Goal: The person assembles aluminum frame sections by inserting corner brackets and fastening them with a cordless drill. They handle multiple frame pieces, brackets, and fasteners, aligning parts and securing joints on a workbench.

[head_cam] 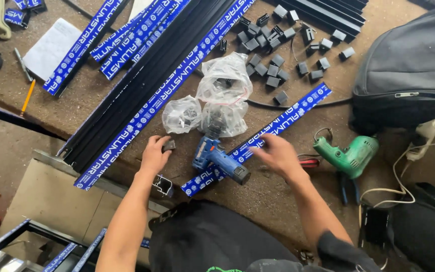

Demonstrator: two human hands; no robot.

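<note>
small dark block (168, 146), seemingly hollow, in left hand (154, 153)

Green corded drill (347, 156) lying on worn bench top (278, 191) w/ black backpack (409, 70) sitting far right. Loose black blocks (273, 60) scattering up top (approx. two dozen). Pencil (27, 96), notepad (52, 48) sitting far left.

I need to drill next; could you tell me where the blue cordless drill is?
The blue cordless drill lies on the workbench between both hands, just below the clear plastic bags.
</note>
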